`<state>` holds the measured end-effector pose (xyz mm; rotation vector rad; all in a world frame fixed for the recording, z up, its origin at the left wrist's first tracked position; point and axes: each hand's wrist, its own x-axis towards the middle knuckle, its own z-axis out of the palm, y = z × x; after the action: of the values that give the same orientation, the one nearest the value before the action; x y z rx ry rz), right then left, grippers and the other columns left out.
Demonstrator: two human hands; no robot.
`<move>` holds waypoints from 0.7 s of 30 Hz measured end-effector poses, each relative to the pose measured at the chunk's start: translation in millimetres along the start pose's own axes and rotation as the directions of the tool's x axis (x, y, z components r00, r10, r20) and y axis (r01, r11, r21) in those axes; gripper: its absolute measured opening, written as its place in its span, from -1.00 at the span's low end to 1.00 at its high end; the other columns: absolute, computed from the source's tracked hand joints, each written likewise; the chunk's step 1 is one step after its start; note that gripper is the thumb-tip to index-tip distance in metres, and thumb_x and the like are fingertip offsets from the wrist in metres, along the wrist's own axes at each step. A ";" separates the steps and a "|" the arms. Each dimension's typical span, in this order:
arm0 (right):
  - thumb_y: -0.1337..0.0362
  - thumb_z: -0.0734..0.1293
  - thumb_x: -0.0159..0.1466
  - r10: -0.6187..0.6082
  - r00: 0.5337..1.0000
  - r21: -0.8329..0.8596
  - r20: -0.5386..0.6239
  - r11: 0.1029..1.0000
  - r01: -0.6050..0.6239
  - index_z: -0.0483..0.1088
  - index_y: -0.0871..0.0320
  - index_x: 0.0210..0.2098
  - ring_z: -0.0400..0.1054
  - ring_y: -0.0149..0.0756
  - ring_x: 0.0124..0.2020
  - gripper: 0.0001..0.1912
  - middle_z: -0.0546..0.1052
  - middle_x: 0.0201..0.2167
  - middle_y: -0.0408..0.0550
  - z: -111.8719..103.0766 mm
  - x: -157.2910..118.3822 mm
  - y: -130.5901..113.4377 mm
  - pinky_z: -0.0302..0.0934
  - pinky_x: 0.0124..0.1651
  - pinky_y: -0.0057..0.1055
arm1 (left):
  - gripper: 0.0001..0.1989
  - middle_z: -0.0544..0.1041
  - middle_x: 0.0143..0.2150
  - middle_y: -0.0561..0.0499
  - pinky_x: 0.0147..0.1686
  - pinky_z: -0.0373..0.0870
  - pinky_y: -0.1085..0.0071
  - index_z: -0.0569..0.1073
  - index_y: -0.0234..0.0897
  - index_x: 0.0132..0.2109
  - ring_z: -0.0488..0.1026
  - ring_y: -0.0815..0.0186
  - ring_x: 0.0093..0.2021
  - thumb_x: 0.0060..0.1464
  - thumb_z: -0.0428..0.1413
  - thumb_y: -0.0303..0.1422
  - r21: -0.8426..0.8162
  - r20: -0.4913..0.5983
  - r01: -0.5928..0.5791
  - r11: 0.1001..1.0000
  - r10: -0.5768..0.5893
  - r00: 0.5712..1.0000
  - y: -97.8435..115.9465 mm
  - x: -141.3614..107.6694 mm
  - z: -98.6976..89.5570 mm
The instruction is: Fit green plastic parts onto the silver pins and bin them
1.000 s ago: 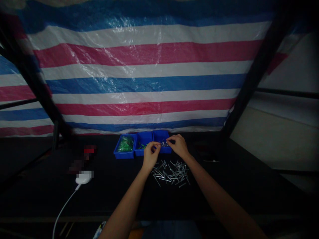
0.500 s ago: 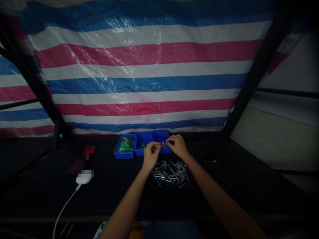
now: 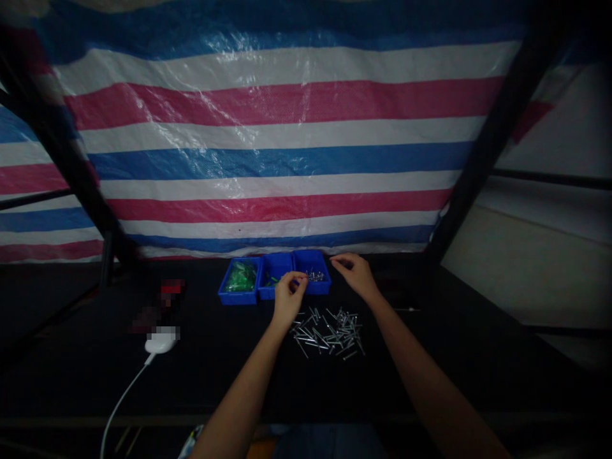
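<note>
My left hand (image 3: 289, 294) is at the front of the middle blue bin (image 3: 278, 260), its thumb and fingertips pinched together; whatever they hold is too small to make out. My right hand (image 3: 354, 273) hangs just right of the right blue bin (image 3: 309, 255), fingertips closed together, with any held item too small to tell. Small silver metal pieces (image 3: 315, 275) lie inside the right bin. A few green pieces (image 3: 271, 280) show in the middle bin, partly hidden by my left hand. Long silver screws or nails (image 3: 329, 333) lie scattered on the black table between my forearms.
The left blue bin (image 3: 239, 298) holds a clear bag of green pieces (image 3: 241, 276). On the left of the black table (image 3: 215, 363) are a white device (image 3: 161, 341) with a cable and a blurred red item (image 3: 172, 288). A striped sheet (image 3: 287, 162) hangs behind.
My right hand has moved away from the right bin toward the right, uncovering the silver pieces in it. My left hand has hardly moved.
</note>
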<state>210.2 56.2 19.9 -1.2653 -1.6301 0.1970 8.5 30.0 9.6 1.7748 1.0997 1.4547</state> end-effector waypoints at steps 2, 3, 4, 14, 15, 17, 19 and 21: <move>0.14 0.25 0.10 0.050 0.988 0.092 0.145 0.994 -0.064 0.47 0.20 -0.34 0.31 -0.30 -0.43 -0.72 0.52 -0.40 -0.02 -12.9 -1.0 0.8 0.17 -0.32 -0.36 | -0.81 0.41 -0.39 0.00 -0.46 0.19 0.52 0.45 -0.34 -0.28 0.25 0.44 -0.49 -0.01 0.07 -0.32 0.000 -0.006 0.002 1.000 -0.002 1.000 -0.3 0.3 -0.2; 0.13 0.27 0.09 0.056 0.964 0.116 0.260 0.989 -0.089 0.47 0.21 -0.34 0.31 -0.31 -0.44 -0.71 0.52 -0.41 -0.03 -18.2 -2.0 1.0 0.17 -0.34 -0.38 | -0.81 0.41 -0.39 0.00 -0.47 0.18 0.52 0.45 -0.35 -0.28 0.25 0.44 -0.49 -0.01 0.07 -0.32 -0.002 -0.007 0.003 1.000 -0.003 1.000 -0.5 0.4 -0.2; 0.13 0.28 0.08 0.049 0.924 0.144 0.378 0.983 -0.111 0.47 0.22 -0.34 0.32 -0.31 -0.43 -0.71 0.52 -0.42 -0.03 -22.4 -3.4 1.1 0.17 -0.34 -0.40 | -0.81 0.41 -0.39 0.00 -0.47 0.18 0.52 0.45 -0.35 -0.28 0.24 0.44 -0.49 -0.01 0.06 -0.31 -0.005 -0.006 0.004 1.000 -0.004 1.000 -0.6 0.4 -0.3; 0.15 0.39 -0.08 0.040 0.601 0.056 0.798 0.988 -0.140 0.49 0.26 -0.39 0.29 -0.39 -0.53 -0.68 0.48 -0.55 -0.06 -21.8 -16.9 -4.6 0.11 -0.48 -0.50 | -0.80 0.41 -0.40 0.01 -0.47 0.18 0.51 0.46 -0.33 -0.28 0.25 0.44 -0.50 -0.02 0.06 -0.29 -0.020 -0.002 -0.004 1.000 0.004 1.000 1.0 -0.4 0.3; 0.16 0.39 -0.08 0.034 0.584 0.058 0.811 0.989 -0.138 0.49 0.26 -0.39 0.29 -0.39 -0.53 -0.68 0.48 -0.55 -0.06 -20.5 -17.5 -4.3 0.11 -0.48 -0.50 | -0.80 0.41 -0.40 0.01 -0.47 0.18 0.51 0.46 -0.33 -0.28 0.25 0.44 -0.50 -0.02 0.06 -0.29 -0.019 0.002 -0.002 1.000 0.002 1.000 1.1 -0.4 0.4; 0.17 0.39 -0.09 0.041 0.560 0.053 0.827 0.987 -0.151 0.49 0.26 -0.40 0.28 -0.40 -0.53 -0.69 0.48 -0.55 -0.07 -18.2 -18.3 -2.2 0.11 -0.48 -0.51 | -0.80 0.41 -0.40 0.01 -0.47 0.19 0.51 0.45 -0.33 -0.28 0.25 0.44 -0.50 -0.01 0.06 -0.30 -0.015 0.008 -0.001 1.000 0.002 1.000 1.7 -0.3 0.5; 0.18 0.38 -0.08 0.066 0.547 0.036 0.835 0.984 -0.174 0.48 0.26 -0.41 0.28 -0.41 -0.53 -0.71 0.47 -0.56 -0.07 -17.4 -18.6 2.3 0.11 -0.48 -0.52 | -0.81 0.41 -0.40 0.01 -0.46 0.19 0.51 0.45 -0.33 -0.29 0.26 0.43 -0.49 -0.01 0.06 -0.30 -0.010 0.008 0.000 1.000 0.000 1.000 2.7 -0.4 0.7; 0.20 0.38 -0.08 0.096 0.543 0.013 0.834 0.981 -0.193 0.48 0.26 -0.42 0.29 -0.40 -0.52 -0.73 0.47 -0.56 -0.07 -18.6 -18.5 8.5 0.12 -0.47 -0.52 | -0.81 0.41 -0.41 0.01 -0.46 0.19 0.51 0.45 -0.33 -0.30 0.27 0.43 -0.48 -0.01 0.06 -0.30 -0.008 0.007 0.003 1.000 -0.003 1.000 3.6 -0.5 0.8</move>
<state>228.7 37.3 12.0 -1.2990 -2.2597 1.1382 10.1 27.9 12.3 1.7708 1.0912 1.4480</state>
